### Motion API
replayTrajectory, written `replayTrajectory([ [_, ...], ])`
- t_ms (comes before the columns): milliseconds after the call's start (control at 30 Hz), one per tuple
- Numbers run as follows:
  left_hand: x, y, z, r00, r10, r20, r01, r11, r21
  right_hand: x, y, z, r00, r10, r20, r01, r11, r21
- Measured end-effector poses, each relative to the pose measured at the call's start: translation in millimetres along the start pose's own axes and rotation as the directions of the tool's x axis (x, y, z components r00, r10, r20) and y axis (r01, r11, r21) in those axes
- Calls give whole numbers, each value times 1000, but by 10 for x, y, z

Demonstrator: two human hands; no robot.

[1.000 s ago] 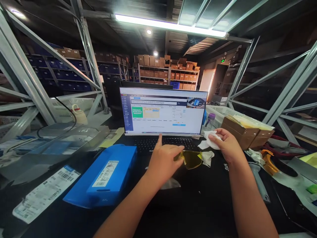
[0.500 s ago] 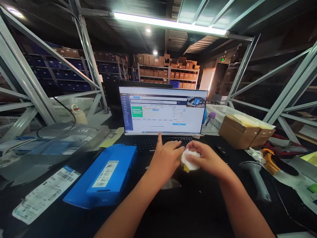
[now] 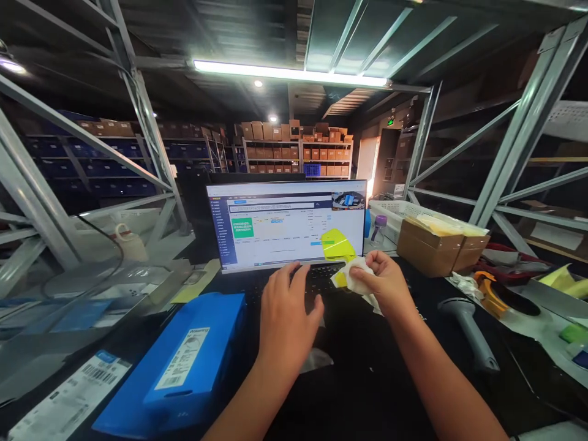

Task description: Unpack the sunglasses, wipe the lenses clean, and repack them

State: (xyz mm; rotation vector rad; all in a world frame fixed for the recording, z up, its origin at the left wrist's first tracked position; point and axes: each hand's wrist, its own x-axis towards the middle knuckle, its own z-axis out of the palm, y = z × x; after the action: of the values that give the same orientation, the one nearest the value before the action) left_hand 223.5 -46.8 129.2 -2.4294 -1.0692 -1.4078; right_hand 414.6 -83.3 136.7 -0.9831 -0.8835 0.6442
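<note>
Pinched in the right hand (image 3: 383, 283) through a crumpled white wiping cloth (image 3: 356, 280): a yellow translucent plastic lens (image 3: 337, 246), lifted off the black desk (image 3: 367, 380) and tilted before the lit laptop screen (image 3: 285, 223). Left hand (image 3: 285, 306) spread and holding nothing, fingers resting toward the black keyboard (image 3: 316, 278) just left of that grip. Likely light, thin, stiff and slick, easily smudged or scratched; judged best taken by the edge, cloth between fingers and surface. Blue rectangular labelled box (image 3: 184, 361) well left of the grip; grey handheld barcode scanner (image 3: 468, 327) and brown cardboard boxes (image 3: 436, 245) to its right.
</note>
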Motion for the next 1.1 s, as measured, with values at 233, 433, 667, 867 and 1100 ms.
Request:
replayTrajectory([
  [233, -126, 161, 97, 992, -7, 123, 2, 999, 36, -269, 191, 371, 998, 13, 63, -23, 989, 148],
  [433, -62, 88, 143, 998, 61, 14, -62, 989, 133, -328, 212, 384, 960, 71, 270, -96, 992, 81],
  [667, -19, 17, 86, 977, 189, 103, -176, 977, -118, -188, -12, 136, 922, 153, 357, -212, 969, 130],
  [867, -21, 34, 92, 973, 221, 63, -207, 964, -169, -160, 6, 139, 931, 205, 301, -275, 937, 214],
  [1100, -19, 8, 147, 992, 109, 69, -88, 962, -257, -144, 177, 235, 934, 253, 253, -318, 910, 264],
])
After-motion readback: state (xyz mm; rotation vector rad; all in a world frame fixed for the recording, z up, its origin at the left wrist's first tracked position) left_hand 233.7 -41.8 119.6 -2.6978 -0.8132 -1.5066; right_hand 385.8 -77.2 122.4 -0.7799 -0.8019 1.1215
